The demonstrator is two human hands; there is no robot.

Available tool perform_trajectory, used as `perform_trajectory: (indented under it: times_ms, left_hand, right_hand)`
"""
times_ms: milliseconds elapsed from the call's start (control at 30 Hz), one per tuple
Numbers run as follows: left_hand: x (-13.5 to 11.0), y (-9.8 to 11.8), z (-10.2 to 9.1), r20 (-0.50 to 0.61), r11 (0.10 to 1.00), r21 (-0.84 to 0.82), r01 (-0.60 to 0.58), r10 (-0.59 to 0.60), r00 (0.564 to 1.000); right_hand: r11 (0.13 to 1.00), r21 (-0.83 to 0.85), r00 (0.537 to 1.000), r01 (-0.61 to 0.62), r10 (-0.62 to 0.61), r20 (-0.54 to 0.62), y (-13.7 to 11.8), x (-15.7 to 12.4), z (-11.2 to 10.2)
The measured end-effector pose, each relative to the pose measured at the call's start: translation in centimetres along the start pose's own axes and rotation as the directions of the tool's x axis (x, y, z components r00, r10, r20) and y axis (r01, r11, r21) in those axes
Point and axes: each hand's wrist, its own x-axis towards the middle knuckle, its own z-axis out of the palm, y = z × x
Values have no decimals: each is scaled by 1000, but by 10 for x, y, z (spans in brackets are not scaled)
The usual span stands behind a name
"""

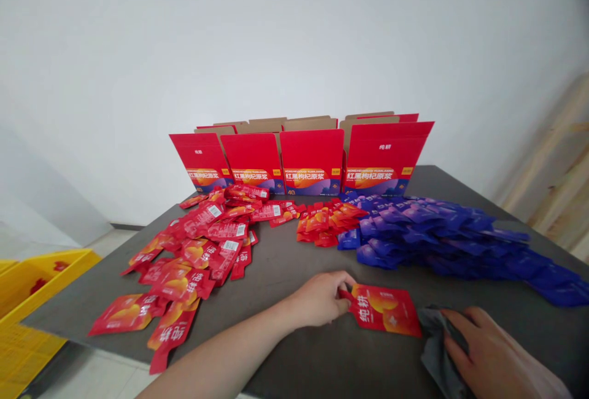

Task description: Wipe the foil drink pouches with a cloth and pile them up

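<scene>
My left hand (324, 298) is closed on the narrow spout end of a red pouch (385, 308) with an orange fruit print, held low over the table with its printed face up. My right hand (483, 350) grips a grey cloth (437, 344), which meets the right end of that pouch. To the left lies a loose heap of red pouches (184, 279), some showing barcodes. Small rows of red pouches (329, 221) lie beyond my hands. A long overlapping pile of blue pouches (427, 233) spreads across the right side.
Several open red cartons (313, 159) stand in a row at the back of the dark grey table (276, 264), flaps up, against a white wall. A yellow crate (37, 307) with red items inside sits off the table's left edge. Pale wooden pieces (561, 172) lean at the right.
</scene>
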Motion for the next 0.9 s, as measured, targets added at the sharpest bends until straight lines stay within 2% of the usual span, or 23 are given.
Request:
perform_trajectory:
  times_ms: [67, 133, 300, 400, 500, 600, 767, 900]
  left_hand:
    - [-1, 0, -1, 2, 999, 18, -34, 34, 999]
    - [-1, 1, -1, 6, 998, 19, -66, 66, 998]
    - [-4, 7, -3, 8, 996, 14, -85, 85, 996]
    - [-4, 8, -4, -3, 995, 52, -81, 82, 997]
    - [-3, 7, -4, 15, 996, 55, -65, 64, 998]
    - [-4, 8, -4, 27, 997, 63, -55, 53, 998]
    - [-6, 12, -5, 20, 997, 67, -23, 21, 1000]
    - [-4, 7, -4, 49, 1000, 8, 13, -14, 999]
  right_hand:
    - [1000, 1, 999, -28, 28, -28, -6, 5, -5]
    - [999, 29, 1000, -13, 14, -21, -28, 11, -12]
    - [984, 35, 984, 176, -177, 18, -103, 24, -11]
    - [975, -2, 974, 221, -220, 54, -122, 26, -3]
    - [974, -22, 972, 225, -223, 73, -118, 25, 2]
    - [980, -32, 978, 194, -191, 84, -103, 22, 2]
    - [998, -22, 996, 60, -59, 63, -64, 22, 0]
    - [999, -8, 992, -31, 32, 124, -28, 23, -4]
